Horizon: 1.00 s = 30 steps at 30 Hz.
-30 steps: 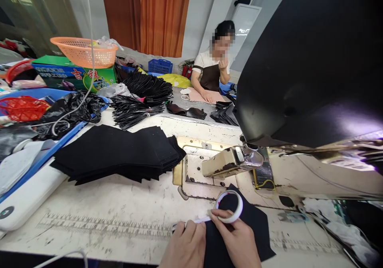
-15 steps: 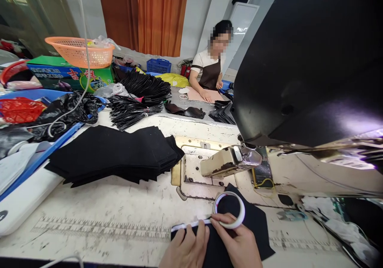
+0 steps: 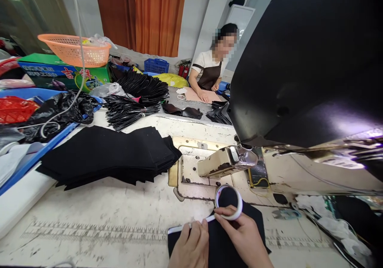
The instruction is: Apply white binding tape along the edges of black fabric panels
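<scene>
My right hand pinches a roll of white tape standing on edge over a black fabric piece at the near table edge. A strip of white tape runs from the roll leftward along the top edge of the fabric. My left hand lies on the fabric with its fingers pressing down on that strip. The sewing machine arm sits just behind the roll.
A stack of black fabric pieces lies at the left. Bundles of black strips, a black bag, an orange basket and a green box sit behind. Another person sits at the far table. The black machine body fills the right.
The roll has moved slightly right and farther along, drawing out more white strip along the fabric's edge. My left hand has shifted on the strip. The other person lowered a hand.
</scene>
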### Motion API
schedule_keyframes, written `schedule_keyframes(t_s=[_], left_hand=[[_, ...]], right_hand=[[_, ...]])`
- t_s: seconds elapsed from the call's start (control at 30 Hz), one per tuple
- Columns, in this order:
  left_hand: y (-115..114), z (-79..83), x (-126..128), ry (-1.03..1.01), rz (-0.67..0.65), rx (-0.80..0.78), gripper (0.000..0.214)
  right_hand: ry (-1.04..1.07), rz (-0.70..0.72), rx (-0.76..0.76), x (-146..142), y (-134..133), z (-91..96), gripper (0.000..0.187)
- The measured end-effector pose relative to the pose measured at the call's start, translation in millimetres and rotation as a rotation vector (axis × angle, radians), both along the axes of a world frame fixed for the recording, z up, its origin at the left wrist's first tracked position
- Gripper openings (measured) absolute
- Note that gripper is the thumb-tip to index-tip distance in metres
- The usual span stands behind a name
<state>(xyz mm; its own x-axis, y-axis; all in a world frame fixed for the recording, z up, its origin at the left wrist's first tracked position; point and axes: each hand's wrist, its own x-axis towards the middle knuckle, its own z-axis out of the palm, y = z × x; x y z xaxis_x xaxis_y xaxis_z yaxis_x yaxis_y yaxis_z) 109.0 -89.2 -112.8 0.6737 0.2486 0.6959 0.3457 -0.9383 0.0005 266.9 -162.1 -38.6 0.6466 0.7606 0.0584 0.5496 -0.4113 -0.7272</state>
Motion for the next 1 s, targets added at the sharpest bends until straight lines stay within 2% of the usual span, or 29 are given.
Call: schedule_keyframes(t_s=[0.23, 0.43, 0.57, 0.67, 0.77, 0.87, 1.0], left_hand=[[-3, 8.6, 12, 0.024, 0.0, -0.047, 0.037], [-1, 22.0, 22, 0.106, -0.03, 0.014, 0.046], [-5, 17.2, 25, 0.096, 0.012, -0.007, 0.046], [-6, 8.1, 14, 0.117, -0.001, 0.038, 0.044], [-5, 0.4, -9, 0.163, -0.036, 0.119, 0.033], [-5, -1.5, -29, 0.17, -0.072, 0.121, 0.027], [-5, 1.7, -32, 0.171, -0.133, 0.127, 0.034]], right_hand=[[0.0, -0.023, -0.051, 0, 5, -2.7, 0.024], [-0.003, -0.055, -0.056, -2, 8, -3.5, 0.026], [-0.027, -0.06, -0.054, -2, 8, -2.0, 0.026], [-0.027, -0.034, -0.064, -8, 7, -0.6, 0.025], [-0.002, 0.017, -0.088, -24, 3, -1.9, 0.023], [0.076, 0.038, -0.122, -37, 1, -3.5, 0.025], [0.268, 0.102, -0.179, -25, 2, 3.0, 0.021]])
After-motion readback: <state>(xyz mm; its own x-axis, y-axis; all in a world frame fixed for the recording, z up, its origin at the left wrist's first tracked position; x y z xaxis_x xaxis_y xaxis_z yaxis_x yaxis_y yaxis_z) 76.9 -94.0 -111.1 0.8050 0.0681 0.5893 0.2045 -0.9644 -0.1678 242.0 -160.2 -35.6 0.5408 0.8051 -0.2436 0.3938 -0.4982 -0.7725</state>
